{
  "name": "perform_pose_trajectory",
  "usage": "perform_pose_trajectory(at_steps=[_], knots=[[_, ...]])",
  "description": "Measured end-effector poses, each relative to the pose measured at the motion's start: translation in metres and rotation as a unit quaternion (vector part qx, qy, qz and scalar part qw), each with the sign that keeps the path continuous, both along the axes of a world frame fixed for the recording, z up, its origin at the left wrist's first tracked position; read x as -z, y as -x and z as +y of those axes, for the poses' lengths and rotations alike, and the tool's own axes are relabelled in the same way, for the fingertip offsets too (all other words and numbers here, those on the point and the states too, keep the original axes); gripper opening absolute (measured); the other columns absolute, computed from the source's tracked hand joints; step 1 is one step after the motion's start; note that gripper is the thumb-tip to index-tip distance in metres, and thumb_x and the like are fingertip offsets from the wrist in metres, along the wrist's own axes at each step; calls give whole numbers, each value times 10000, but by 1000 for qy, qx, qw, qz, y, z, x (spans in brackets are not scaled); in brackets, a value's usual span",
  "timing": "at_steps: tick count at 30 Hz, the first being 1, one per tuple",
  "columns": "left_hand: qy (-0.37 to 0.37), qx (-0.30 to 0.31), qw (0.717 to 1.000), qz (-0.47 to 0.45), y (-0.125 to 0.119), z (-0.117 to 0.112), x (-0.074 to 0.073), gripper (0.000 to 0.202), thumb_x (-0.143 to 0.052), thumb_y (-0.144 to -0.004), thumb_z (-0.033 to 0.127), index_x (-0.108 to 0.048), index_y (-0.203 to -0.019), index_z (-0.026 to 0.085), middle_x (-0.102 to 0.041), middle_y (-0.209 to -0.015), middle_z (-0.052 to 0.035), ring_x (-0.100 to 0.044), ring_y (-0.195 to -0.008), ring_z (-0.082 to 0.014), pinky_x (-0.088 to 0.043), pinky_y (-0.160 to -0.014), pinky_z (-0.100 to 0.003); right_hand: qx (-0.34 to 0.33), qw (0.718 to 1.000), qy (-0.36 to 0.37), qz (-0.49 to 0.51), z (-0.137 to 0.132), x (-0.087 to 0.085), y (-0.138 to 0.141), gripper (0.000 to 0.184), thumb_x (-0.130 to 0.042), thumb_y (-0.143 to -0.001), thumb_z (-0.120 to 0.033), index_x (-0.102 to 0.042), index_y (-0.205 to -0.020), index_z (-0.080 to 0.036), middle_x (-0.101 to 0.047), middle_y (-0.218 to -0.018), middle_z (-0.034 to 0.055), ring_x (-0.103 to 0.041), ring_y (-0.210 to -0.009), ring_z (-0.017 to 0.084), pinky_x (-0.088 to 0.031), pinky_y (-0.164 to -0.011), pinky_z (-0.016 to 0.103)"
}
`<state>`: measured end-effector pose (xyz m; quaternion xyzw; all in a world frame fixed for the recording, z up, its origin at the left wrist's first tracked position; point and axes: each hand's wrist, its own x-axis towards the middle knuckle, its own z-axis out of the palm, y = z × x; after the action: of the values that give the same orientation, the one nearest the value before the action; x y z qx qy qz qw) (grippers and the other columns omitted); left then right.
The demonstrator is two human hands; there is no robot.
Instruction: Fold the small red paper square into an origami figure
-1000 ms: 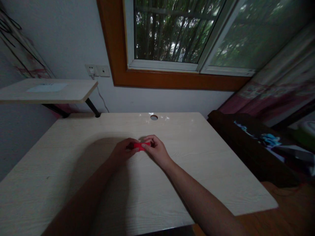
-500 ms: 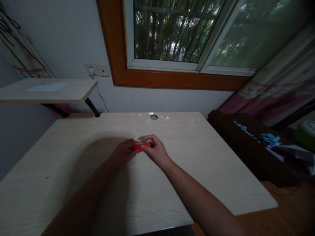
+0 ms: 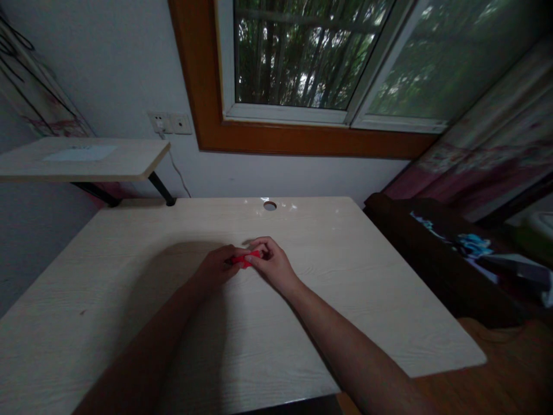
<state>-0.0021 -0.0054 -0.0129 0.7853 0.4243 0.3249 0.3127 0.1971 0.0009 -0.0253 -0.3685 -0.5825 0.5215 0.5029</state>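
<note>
A small red object [image 3: 244, 259] lies pinched between both hands near the middle of a pale wooden desk [image 3: 129, 300]. My left hand [image 3: 218, 266] grips its left end with curled fingers. My right hand [image 3: 271, 262] grips its right end, thumb and fingers closed over it. Most of the red object is hidden by the fingers, so its exact shape is unclear. Both hands rest low on the desk surface.
A round cable hole [image 3: 270, 206] sits at the desk's far edge. A raised shelf [image 3: 86, 158] with a white sheet stands at the back left. Wall sockets [image 3: 170, 123] and a window [image 3: 302, 57] are behind. A dark wooden bed frame [image 3: 432, 253] and curtain lie to the right.
The hands have closed in slightly over the red object, so less of it shows than a second ago. Their place on the desk is unchanged.
</note>
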Motion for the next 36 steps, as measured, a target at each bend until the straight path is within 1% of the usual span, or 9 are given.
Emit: perform_pose_trajectory(at_steps=[6, 10, 13, 16, 21, 25, 32, 36], knots=[[45, -3, 998, -51, 0, 0, -1, 364, -572, -842, 178, -674, -1190, 202, -708, -1020, -63, -674, -889, -170, -537, -803, -275, -2, 999, 15, 39, 1, 0, -2, 337, -769, -779, -318, -618, -1071, -244, -661, -783, -20, -587, -661, 132, -437, -636, 262], [48, -6, 996, -73, 3, 3, 5, 373, -578, -826, 166, -676, -1184, 199, -707, -996, -56, -677, -875, -170, -537, -789, -276, 6, 998, 25, 55, 3, -1, -3, 347, -775, -770, -319, -615, -1068, -240, -678, -799, -12, -600, -666, 136, -447, -646, 268], [55, 2, 996, -71, 4, 3, 6, 380, -573, -837, 175, -663, -1205, 197, -700, -982, -56, -670, -887, -174, -528, -788, -275, 10, 997, 30, 63, 4, -2, -2, 357, -788, -754, -312, -611, -1054, -236, -678, -770, -19, -603, -658, 137, -449, -651, 272], [51, 6, 997, -54, 5, 3, 4, 385, -569, -851, 200, -657, -1226, 200, -680, -949, -51, -652, -873, -175, -516, -773, -274, 9, 997, 31, 65, 3, -4, -2, 353, -793, -746, -304, -614, -1042, -235, -675, -752, -23, -602, -656, 137, -451, -660, 276], [17, 21, 1000, -13, 4, 0, -1, 420, -567, -870, 247, -635, -1284, 230, -621, -855, -23, -596, -775, -156, -476, -708, -256, 9, 998, 31, 58, 3, -6, -1, 349, -798, -734, -329, -625, -1021, -233, -658, -728, -25, -592, -650, 142, -457, -653, 281], [15, 29, 999, -20, 4, 0, 0, 414, -557, -884, 286, -629, -1286, 219, -627, -920, -41, -586, -808, -164, -470, -722, -261, 14, 998, 37, 57, 3, -6, -1, 358, -810, -716, -357, -625, -995, -231, -655, -722, -23, -590, -651, 145, -464, -647, 281], [-11, 37, 999, -7, 3, 2, 0, 419, -573, -878, 287, -619, -1288, 217, -624, -918, -33, -572, -803, -164, -442, -723, -271, 8, 996, 46, 77, 3, -5, -1, 330, -807, -729, -306, -624, -991, -224, -647, -712, -32, -587, -641, 133, -448, -655, 276], [7, 35, 999, -23, 3, 1, 0, 416, -570, -900, 322, -611, -1301, 219, -650, -942, -42, -601, -817, -167, -467, -744, -276, 10, 996, 46, 79, 3, -5, -1, 333, -811, -720, -304, -620, -979, -220, -649, -710, -33, -587, -637, 133, -446, -656, 278]])
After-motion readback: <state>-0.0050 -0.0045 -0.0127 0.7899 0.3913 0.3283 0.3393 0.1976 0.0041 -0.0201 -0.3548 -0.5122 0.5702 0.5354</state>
